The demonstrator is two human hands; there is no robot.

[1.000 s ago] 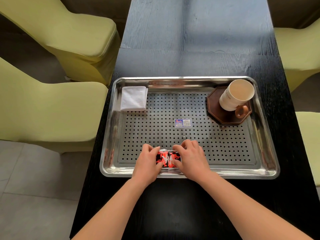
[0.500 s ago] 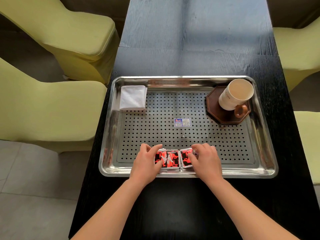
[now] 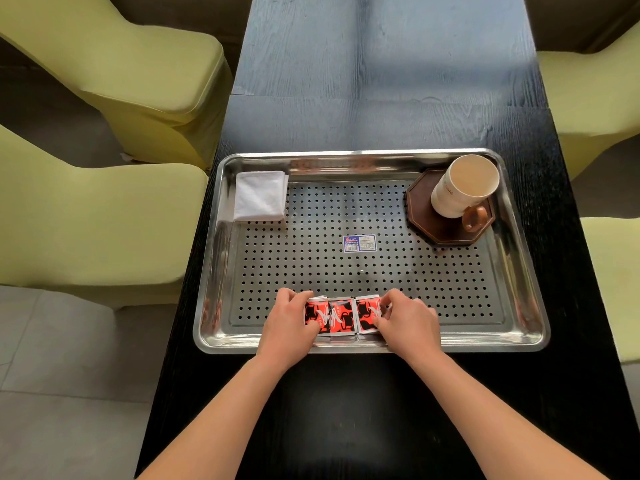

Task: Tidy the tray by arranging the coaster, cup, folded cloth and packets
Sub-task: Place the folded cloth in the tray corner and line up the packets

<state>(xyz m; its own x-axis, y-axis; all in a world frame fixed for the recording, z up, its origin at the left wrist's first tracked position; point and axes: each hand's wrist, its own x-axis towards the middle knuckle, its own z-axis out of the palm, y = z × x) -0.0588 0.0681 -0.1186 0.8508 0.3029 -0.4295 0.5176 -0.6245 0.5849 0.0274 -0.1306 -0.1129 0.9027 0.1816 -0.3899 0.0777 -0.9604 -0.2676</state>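
You work on a long black wood-grain surface [image 3: 381, 116] that runs away from you toward 12 o'clock. Yellow-green covered chairs flank it: two at 9 to 11 o'clock [image 3: 104, 220] and two at 1 to 3 o'clock [image 3: 595, 91]. Grey floor tiles [image 3: 52, 393] show at 8 o'clock.

A perforated stainless tray [image 3: 485, 346] spans almost the full width of the surface, so only narrow dark strips lie beyond its 3 and 9 o'clock rims. Bare surface lies beyond the 12 o'clock rim and between the 6 o'clock rim and you. On the tray, the folded white cloth [image 3: 260, 195] lies in the 10 o'clock corner. The dark octagonal coaster [image 3: 420, 216] sits in the 2 o'clock corner, and the cream cup [image 3: 460, 188] stands on it with its brown handle turned toward 5 o'clock. A small printed sticker [image 3: 359, 243] marks the centre. The perforated floor around it is free.

The red-and-black packets [image 3: 341, 317] lie in a short row side by side at 6 o'clock, just inside the near rim. Both forearms reach in from 6 o'clock. Your left hand [image 3: 287, 327] curls its fingers [image 3: 298, 299] over the row's 9 o'clock end, grasping it. Your right hand [image 3: 408, 323] pinches the 3 o'clock packet with bent fingers [image 3: 391, 297].
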